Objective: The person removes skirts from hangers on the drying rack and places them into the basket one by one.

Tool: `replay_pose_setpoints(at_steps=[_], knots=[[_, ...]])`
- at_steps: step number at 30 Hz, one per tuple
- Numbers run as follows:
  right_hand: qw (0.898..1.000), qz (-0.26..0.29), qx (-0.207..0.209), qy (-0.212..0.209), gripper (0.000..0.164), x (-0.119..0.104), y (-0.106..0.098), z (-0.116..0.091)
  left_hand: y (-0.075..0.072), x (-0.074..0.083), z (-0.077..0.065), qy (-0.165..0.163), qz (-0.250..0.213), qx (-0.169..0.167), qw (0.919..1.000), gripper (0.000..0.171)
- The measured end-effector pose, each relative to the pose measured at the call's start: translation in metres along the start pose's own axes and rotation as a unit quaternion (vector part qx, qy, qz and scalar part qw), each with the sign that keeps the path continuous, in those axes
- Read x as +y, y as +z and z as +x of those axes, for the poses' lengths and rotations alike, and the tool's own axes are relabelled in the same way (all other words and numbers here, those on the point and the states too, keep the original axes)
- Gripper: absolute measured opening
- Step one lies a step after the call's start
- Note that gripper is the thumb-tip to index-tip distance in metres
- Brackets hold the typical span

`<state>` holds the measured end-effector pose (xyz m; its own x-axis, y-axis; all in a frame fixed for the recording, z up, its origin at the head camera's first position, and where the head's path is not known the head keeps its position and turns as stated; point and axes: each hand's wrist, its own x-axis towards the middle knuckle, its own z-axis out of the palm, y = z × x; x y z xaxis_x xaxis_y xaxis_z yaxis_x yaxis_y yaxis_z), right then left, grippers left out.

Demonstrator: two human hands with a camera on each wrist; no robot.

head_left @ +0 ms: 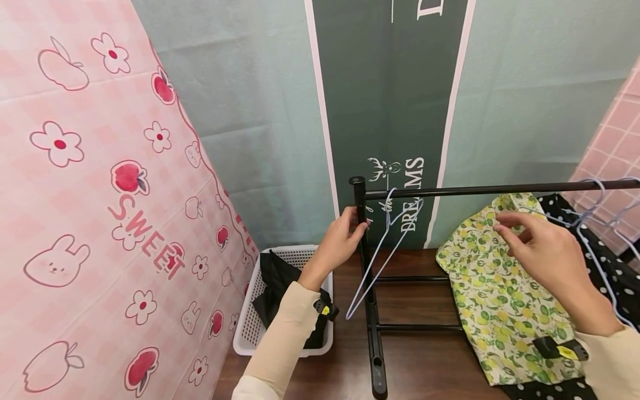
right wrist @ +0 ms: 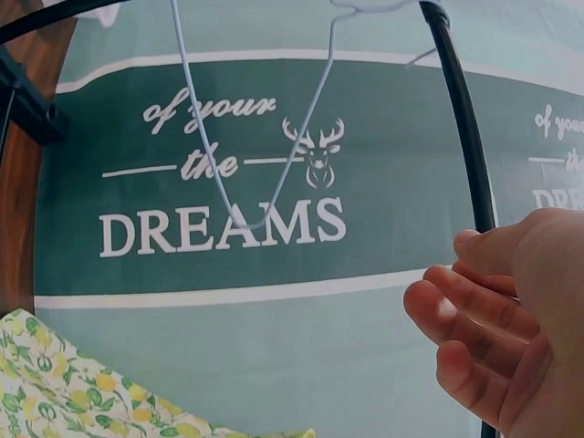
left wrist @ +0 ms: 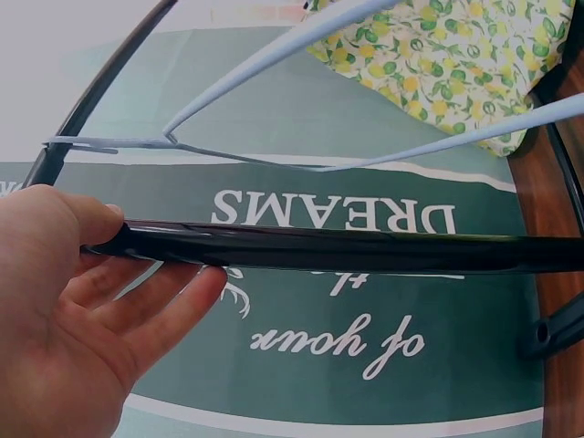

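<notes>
White basket (head_left: 244, 336) holding black cloth (head_left: 280, 273), pink printed sheet (head_left: 95, 211), green backdrop (head_left: 387, 100), brown floor (head_left: 417, 305)

This looks like a clothes corner of a home. The left hand (head_left: 337, 241) grips a post (head_left: 372, 316) of a black clothes rack (head_left: 475, 191), with light-blue hangers (left wrist: 465, 137) to the right of that grip. Below and left of it stands a white perforated basket (head_left: 255, 328) holding black cloth (head_left: 277, 278); further right are lemon-print cloth (head_left: 500, 300) and black polka-dot cloth (head_left: 615, 272). Left of the grip rises a pink sheet (head_left: 100, 222) with apples, rabbits and "SWEET"; behind the grip, a green sheet (head_left: 265, 111) bears a deer and "DREAMS". Dark wood-grain flooring (head_left: 415, 303) lies beneath. Whether the room is lived in or dressed up cannot be told
</notes>
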<state>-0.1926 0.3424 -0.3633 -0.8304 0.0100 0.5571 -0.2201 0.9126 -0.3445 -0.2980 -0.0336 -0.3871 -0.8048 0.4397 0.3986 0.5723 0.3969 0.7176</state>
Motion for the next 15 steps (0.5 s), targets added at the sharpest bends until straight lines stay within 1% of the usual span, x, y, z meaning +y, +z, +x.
replay_pose_setpoints(at_steps=[2,9,15], knots=[[1.0,-0.005,0.003,0.004,0.028,0.003,-0.001,-0.001,0.0,0.0,0.0,-0.001,0.001,0.0,1.0,0.034],[0.999,-0.019,-0.008,0.045,0.03,0.011,-0.002,-0.003,0.0,0.001,0.0,-0.003,0.007,0.003,1.0,0.032],[0.998,-0.02,0.0,0.06,0.03,0.019,-0.004,-0.008,0.001,0.001,0.0,-0.002,0.016,0.004,0.9999,0.032]])
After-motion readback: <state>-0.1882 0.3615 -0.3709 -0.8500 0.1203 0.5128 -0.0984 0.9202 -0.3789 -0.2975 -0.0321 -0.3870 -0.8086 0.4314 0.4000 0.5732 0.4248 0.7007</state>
